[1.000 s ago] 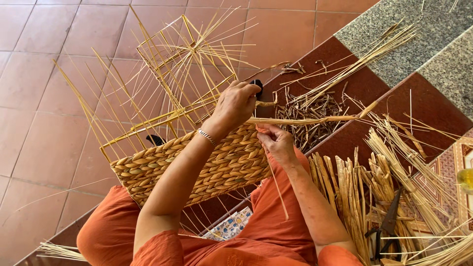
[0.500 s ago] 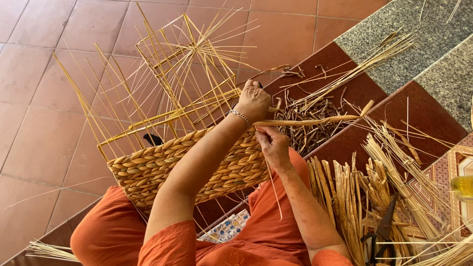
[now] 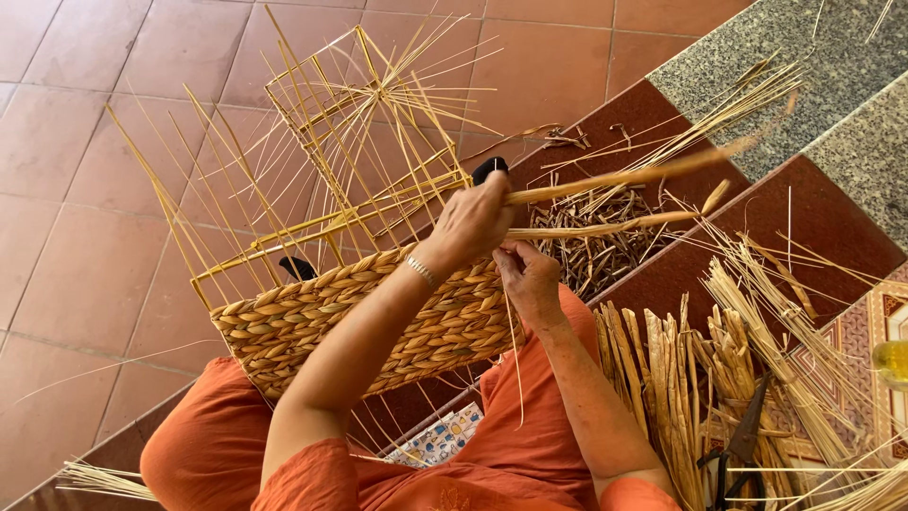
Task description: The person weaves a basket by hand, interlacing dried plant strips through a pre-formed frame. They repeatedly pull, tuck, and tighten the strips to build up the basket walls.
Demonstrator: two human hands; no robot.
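Terracotta tiles are lying under a half-woven basket (image 3: 369,317) on the lap. Left hand (image 3: 470,222) is gripping a strand (image 3: 624,177); right hand (image 3: 527,274) is pinching another (image 3: 605,227), mid-weave; tucking it between stakes (image 3: 312,180) probably comes next.

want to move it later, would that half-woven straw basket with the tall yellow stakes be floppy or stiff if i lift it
The half-woven straw basket probably feels light: thin braids over an open frame. Its woven band looks firm, holding a boxy shape. The thin yellow stakes splay apart, so they likely flex and snag.
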